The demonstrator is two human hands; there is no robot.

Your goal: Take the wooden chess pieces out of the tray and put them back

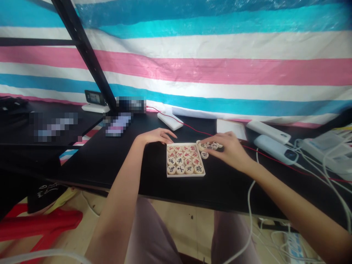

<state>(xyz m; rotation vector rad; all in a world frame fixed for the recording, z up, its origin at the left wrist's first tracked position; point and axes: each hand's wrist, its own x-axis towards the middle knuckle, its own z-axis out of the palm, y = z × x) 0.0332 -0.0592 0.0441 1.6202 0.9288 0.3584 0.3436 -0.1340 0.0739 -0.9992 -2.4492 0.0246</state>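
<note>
As loose pieces (pixel 204 155) lie just right of the box (pixel 186 175), your right hand (pixel 230 148), narrowed over them (whether gripping one, I cannot tell), is nearer than your left hand (pixel 157 136), loosely spread by its far left corner.

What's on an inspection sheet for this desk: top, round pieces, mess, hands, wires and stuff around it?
Surface: black table.
Things: round pieces marked red or black, four by four in a white box; loose pieces at its right.
Clutter: white block behind the box; pale device at right.
Hands: left hand open by the box's far left corner; right hand at the loose pieces, grip unclear.
Cables: red cable behind the box; white cable over the front edge.
Surroundings: striped sheet behind; red plastic object below left.
</note>
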